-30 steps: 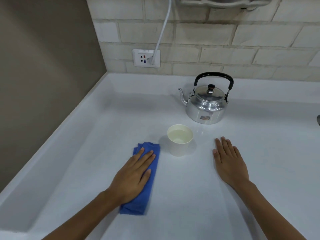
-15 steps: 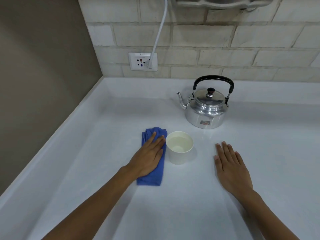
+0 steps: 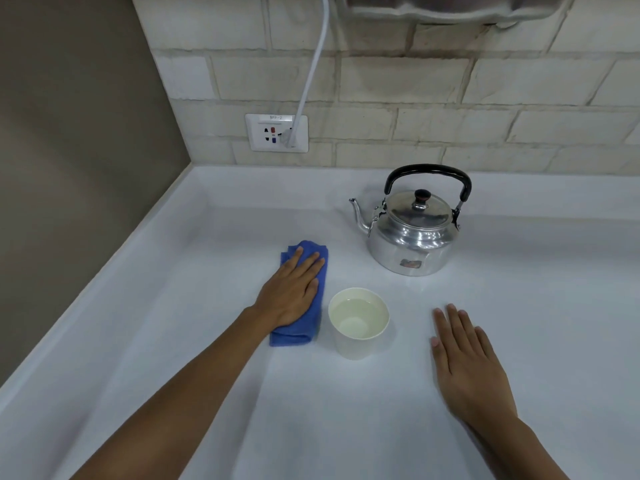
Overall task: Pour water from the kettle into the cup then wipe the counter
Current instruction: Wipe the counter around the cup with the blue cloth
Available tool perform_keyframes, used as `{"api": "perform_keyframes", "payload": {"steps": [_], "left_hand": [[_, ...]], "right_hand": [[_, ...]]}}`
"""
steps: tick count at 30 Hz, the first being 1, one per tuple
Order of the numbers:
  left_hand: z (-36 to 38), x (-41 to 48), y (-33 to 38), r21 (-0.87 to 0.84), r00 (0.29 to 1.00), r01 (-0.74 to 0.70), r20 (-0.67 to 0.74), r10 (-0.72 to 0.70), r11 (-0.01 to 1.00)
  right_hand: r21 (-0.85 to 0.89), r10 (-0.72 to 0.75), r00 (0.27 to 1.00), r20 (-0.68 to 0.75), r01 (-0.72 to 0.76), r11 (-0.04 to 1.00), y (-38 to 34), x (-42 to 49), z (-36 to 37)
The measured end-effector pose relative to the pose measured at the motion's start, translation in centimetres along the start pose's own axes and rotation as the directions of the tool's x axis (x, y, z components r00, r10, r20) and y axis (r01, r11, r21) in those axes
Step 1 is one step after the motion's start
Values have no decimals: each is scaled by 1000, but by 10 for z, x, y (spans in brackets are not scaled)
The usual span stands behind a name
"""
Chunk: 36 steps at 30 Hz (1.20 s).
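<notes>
A shiny metal kettle (image 3: 414,233) with a black handle stands upright on the white counter (image 3: 173,306), its spout pointing left. In front of it a white paper cup (image 3: 358,336) holds water. My left hand (image 3: 292,289) lies flat on a folded blue cloth (image 3: 317,291), pressing it onto the counter just left of the cup. My right hand (image 3: 467,365) rests flat on the counter to the right of the cup, fingers together, holding nothing.
A brick-tiled wall runs along the back with a wall socket (image 3: 276,132) and a white cable (image 3: 311,67) plugged in. A brown wall bounds the counter on the left. A raised lip edges the counter at the left and back.
My left hand has pushed the blue cloth away from me along the left side of the cup, toward the back wall. The right hand, cup and kettle have stayed in place.
</notes>
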<state>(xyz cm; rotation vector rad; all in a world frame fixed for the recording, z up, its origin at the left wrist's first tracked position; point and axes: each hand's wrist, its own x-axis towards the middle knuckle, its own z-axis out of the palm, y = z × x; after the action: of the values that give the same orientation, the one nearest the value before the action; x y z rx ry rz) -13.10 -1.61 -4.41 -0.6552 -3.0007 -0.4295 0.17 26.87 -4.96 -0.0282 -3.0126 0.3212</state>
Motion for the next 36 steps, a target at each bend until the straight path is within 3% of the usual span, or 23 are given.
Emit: {"api": "perform_keyframes", "payload": {"steps": [5, 14, 36], "left_hand": [[4, 39, -3, 30, 1000, -13, -12, 13, 999], [-4, 79, -18, 63, 994, 88, 66, -92, 994], [-17, 98, -29, 64, 978, 132, 153, -141, 989]], "right_hand": [[12, 19, 1000, 19, -20, 1000, -1, 1, 0], [-6, 13, 1000, 12, -13, 1000, -1, -1, -1], [27, 12, 1000, 8, -13, 1000, -1, -1, -3]]}}
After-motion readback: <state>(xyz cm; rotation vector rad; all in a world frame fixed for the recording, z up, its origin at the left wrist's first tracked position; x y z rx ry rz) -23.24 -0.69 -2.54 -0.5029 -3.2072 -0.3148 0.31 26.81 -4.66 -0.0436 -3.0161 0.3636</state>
